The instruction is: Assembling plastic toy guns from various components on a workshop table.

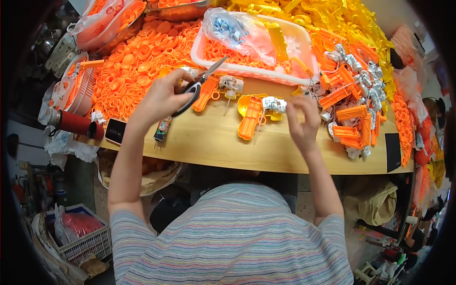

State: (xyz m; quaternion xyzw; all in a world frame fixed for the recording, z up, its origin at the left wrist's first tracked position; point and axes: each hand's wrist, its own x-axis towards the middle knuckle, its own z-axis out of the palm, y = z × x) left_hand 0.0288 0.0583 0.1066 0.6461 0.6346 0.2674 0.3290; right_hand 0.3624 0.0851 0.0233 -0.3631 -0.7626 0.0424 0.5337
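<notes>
Currently the left hand (pixel 161 97) grips black-handled scissors (pixel 197 85); the right hand (pixel 300 121) pinches thin wire at a small white motor unit (pixel 274 104). Light, rigid, probably fragile: hold its housing, just left of that grip beside the orange shell (pixel 250 118) on the bench (pixel 213 142).

Scissors (pixel 198 84) with bright metal blades and glossy black plastic handles are shown above a smooth, matt wooden table (pixel 213 142). At three o'clock, an orange and yellow plastic toy shell (pixel 251 116) is seen; at twelve, a white plastic tray (pixel 247 71) under a shiny clear bag (pixel 237 31).
</notes>
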